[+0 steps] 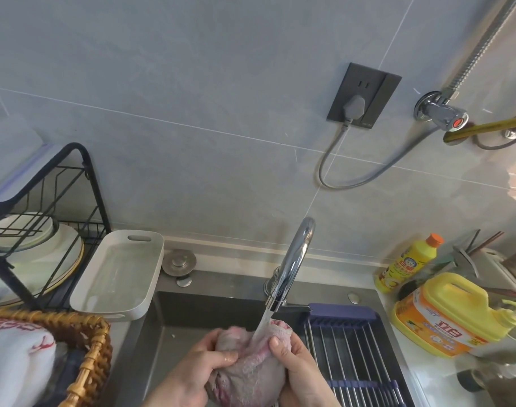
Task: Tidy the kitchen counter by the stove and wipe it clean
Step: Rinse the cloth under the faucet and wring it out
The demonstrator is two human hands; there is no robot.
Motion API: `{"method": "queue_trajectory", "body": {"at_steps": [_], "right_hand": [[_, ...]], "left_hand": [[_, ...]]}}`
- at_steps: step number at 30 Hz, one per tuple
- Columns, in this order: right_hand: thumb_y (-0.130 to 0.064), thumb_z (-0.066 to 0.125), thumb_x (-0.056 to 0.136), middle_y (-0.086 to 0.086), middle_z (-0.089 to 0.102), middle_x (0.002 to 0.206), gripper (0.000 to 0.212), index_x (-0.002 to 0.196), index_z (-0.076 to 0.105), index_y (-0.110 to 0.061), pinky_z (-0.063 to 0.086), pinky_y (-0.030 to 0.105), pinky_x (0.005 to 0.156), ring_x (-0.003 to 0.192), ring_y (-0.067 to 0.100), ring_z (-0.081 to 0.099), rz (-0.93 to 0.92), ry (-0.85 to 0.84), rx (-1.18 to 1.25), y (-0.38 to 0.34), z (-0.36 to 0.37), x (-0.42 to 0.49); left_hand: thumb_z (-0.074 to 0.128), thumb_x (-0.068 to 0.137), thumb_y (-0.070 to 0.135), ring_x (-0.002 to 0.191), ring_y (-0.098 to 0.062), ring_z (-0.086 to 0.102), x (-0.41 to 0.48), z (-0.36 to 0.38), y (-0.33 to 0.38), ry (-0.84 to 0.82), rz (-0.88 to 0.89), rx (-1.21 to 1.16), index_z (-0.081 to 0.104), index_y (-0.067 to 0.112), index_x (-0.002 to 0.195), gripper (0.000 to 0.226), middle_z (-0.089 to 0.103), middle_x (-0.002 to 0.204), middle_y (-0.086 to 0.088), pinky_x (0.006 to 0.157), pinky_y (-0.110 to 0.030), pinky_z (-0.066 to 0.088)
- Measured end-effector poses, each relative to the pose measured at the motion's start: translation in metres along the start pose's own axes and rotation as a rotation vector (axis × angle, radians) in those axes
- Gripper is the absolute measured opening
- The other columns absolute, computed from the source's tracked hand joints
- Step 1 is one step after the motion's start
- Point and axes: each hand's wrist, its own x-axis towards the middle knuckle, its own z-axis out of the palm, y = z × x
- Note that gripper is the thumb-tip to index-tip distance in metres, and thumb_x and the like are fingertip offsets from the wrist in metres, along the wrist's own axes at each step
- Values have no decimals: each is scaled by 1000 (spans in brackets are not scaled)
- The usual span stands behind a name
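Note:
A wet pinkish-grey cloth is bunched between both my hands over the dark steel sink. My left hand grips its left side, thumb pressed into the folds. My right hand grips its right side, thumb on top. Water runs from the chrome faucet straight onto the top of the cloth.
A white tray leans at the sink's left, beside a black dish rack with plates and a wicker basket. A purple-framed drain rack spans the sink's right part. Yellow detergent bottles stand on the right counter.

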Motion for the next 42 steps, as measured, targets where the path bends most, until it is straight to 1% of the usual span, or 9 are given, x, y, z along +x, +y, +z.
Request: {"method": "queue_trajectory", "body": {"at_steps": [3, 8, 13, 19, 23, 31, 38, 40, 42], "right_hand": [[-13, 90, 51, 40, 61, 114, 81, 119, 57, 15, 58, 49, 81, 104, 51, 63, 17, -5, -48, 0, -5, -1], [0, 73, 77, 44, 50, 128, 60, 130, 49, 14, 33, 64, 109, 121, 56, 50, -4, -140, -34, 1, -9, -9], [7, 79, 57, 40, 55, 125, 77, 130, 52, 8, 30, 64, 110, 116, 55, 54, 9, -92, 4, -3, -17, -6], [8, 78, 53, 39, 58, 120, 73, 122, 57, 6, 45, 59, 98, 107, 54, 60, 17, -54, 37, -5, -15, -3], [3, 77, 58, 39, 63, 110, 63, 117, 56, 9, 49, 59, 94, 100, 54, 63, -2, 88, -77, -2, -17, 3], [-5, 79, 59, 15, 74, 76, 46, 101, 62, 0, 55, 36, 68, 71, 29, 68, -105, 392, -398, 22, -15, 23], [-27, 90, 64, 2, 71, 96, 52, 104, 59, -15, 46, 12, 64, 79, 8, 66, -75, 332, -724, 19, -18, 15], [-47, 92, 51, -1, 72, 73, 51, 79, 66, -13, 44, 13, 56, 61, 1, 61, -115, 283, -833, 18, -20, 12], [-36, 89, 65, -2, 61, 49, 40, 57, 58, -11, 40, 15, 48, 45, 2, 53, -129, 270, -843, 14, -19, 7]], "left_hand": [[68, 46, -15, 88, -35, 65, -1, -2, 0, -40, 74, -9, 66, 2, 108, 64, 70, 91, -19, 82, -39, 49], [82, 59, 4, 82, -22, 69, -7, 5, 3, -3, 131, 197, 71, 0, 98, 41, 73, 92, -17, 61, -23, 49], [59, 78, -21, 85, -24, 68, -6, 7, 1, 70, 178, 75, 69, 4, 103, 37, 73, 102, -17, 75, -33, 46], [55, 81, -15, 83, -35, 68, -2, 9, -1, 50, 155, -101, 65, 0, 104, 29, 72, 91, -22, 73, -38, 51], [68, 56, -16, 93, -36, 66, -3, 4, 1, -18, 161, -100, 68, 2, 102, 49, 73, 94, -19, 72, -37, 52], [68, 76, -14, 81, -14, 70, -9, 21, 11, 158, 489, 425, 72, 19, 91, 37, 75, 84, 3, 71, -18, 53], [58, 79, -24, 82, -24, 67, -2, 7, 15, 230, 439, 217, 73, 11, 86, 39, 73, 86, -14, 75, -35, 50], [55, 79, -25, 78, -23, 66, -4, 10, 15, 211, 437, 171, 72, 6, 88, 36, 72, 84, -17, 74, -34, 51], [52, 81, -26, 74, -22, 67, -7, 14, 16, 189, 421, 92, 69, -1, 91, 32, 72, 81, -17, 70, -33, 51]]}}
